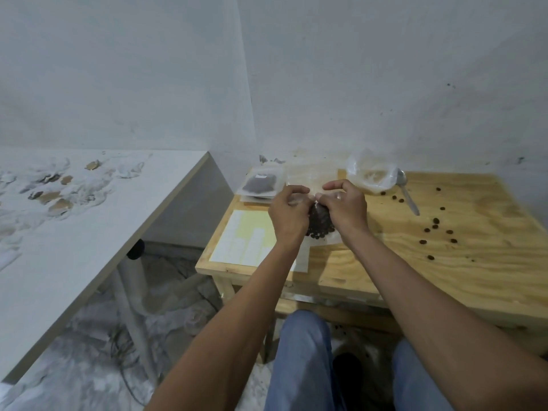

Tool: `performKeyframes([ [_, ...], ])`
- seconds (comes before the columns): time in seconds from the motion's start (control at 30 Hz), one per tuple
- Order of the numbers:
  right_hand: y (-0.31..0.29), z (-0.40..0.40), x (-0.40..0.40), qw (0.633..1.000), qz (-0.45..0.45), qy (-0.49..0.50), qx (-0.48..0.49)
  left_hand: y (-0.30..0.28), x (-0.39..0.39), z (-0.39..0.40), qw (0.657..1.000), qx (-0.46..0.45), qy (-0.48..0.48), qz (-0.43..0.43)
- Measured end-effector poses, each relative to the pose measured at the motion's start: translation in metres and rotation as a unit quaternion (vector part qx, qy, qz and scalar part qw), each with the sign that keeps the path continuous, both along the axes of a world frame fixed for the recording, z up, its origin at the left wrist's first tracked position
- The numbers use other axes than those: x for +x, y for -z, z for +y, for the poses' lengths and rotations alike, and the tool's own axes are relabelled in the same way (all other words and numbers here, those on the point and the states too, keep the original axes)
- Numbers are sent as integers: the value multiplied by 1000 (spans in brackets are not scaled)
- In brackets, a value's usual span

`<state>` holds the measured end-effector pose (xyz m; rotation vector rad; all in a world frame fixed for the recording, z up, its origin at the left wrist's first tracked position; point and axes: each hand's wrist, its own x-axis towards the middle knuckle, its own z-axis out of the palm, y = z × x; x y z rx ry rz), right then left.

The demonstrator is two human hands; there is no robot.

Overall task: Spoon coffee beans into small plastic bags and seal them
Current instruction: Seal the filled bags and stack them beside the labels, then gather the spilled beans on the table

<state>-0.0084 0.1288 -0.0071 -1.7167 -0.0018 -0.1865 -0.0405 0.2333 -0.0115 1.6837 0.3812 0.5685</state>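
A small clear plastic bag [320,225] holding dark coffee beans lies on the wooden table [415,262]. My left hand [289,212] and my right hand [345,207] both pinch the bag's top edge, close together. Behind my right hand sits a large crumpled clear bag [370,173], nearly empty. A metal spoon [407,194] lies beside it, bowl toward the wall. Filled, flat bags [261,183] are stacked at the table's back left. Several loose beans [436,226] are scattered on the right part of the table.
A yellow and white label sheet [243,237] lies at the table's left front. Empty clear bags [311,175] rest near the wall. A white bench [74,232] with peeling surface stands to the left. My knees in blue trousers [302,360] are below the table.
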Motion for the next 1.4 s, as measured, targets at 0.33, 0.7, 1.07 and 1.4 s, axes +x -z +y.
performKeyframes([
  [0.33, -11, 13, 24, 981, -23, -133, -142, 2, 23, 50, 998, -34, -18, -53],
  [0.7, -20, 113, 93, 994, 53, -66, -76, 52, 19, 130, 955, 257, -144, 36],
  [1.07, 7, 152, 108, 948, 41, -20, -314, 59, 27, 132, 945, 305, -116, 23],
  [1.4, -25, 52, 91, 955, 11, -25, -297, 59, 18, 130, 904, 401, -118, -85],
])
